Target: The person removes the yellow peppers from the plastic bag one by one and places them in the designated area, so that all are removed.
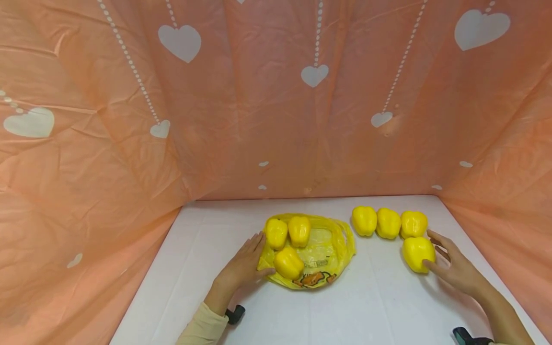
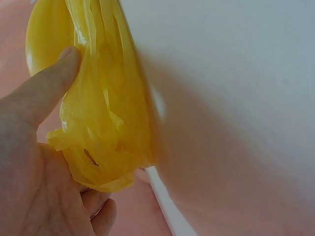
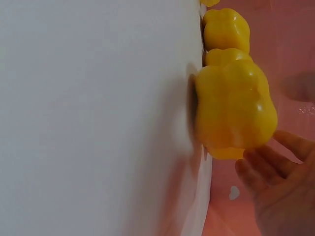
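A yellow plastic bag (image 1: 321, 244) lies spread on the table with three yellow bell peppers (image 1: 289, 263) on its left part. At its left edge is my left hand (image 1: 243, 261), fingers extended and the thumb against the bag (image 2: 106, 98) in the left wrist view. My right hand (image 1: 459, 273) is spread around the right side of a yellow bell pepper (image 1: 418, 254), the nearest on the right. In the right wrist view its loosely extended fingers (image 3: 268, 169) reach the edge of that pepper (image 3: 236, 108), while the blurred thumb stands apart from it.
Three more yellow bell peppers (image 1: 388, 223) stand in a row at the back right, right behind the near one. A white cloth covers the table (image 1: 345, 311). Peach curtains (image 1: 276, 120) with white hearts enclose the back and both sides.
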A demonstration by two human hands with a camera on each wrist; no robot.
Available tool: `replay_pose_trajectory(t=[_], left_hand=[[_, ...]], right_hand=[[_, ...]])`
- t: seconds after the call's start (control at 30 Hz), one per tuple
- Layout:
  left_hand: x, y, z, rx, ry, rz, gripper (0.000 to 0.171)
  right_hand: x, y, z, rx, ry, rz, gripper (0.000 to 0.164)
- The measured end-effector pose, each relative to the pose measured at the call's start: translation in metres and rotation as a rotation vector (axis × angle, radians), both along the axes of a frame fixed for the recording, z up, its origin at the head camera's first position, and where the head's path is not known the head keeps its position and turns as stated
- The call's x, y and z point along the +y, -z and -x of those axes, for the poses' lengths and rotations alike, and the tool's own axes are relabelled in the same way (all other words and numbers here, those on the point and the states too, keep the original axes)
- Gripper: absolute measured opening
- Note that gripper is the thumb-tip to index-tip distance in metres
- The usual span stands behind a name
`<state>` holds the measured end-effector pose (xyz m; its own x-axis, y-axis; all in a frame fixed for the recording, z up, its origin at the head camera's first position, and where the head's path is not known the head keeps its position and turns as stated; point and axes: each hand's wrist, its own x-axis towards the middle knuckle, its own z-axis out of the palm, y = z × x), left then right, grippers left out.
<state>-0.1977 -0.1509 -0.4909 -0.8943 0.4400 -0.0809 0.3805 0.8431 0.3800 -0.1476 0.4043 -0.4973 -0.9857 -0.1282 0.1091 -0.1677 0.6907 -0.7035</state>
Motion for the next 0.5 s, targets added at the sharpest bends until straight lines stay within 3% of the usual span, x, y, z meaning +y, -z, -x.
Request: replay_pose_trajectory(t=[0.37,0.5], left_hand=[[0.000,0.001,0.000,0.018,0.003,0.007,0.103],[0.000,0.001,-0.001,0.029,0.014,0.005,0.102]], right_hand=[[-0.009,-0.011,0.005,0.125,-0.012,-0.023,0.080],[-0.014,-0.015,0.008,0.120,-0.011,-0.035,0.080]])
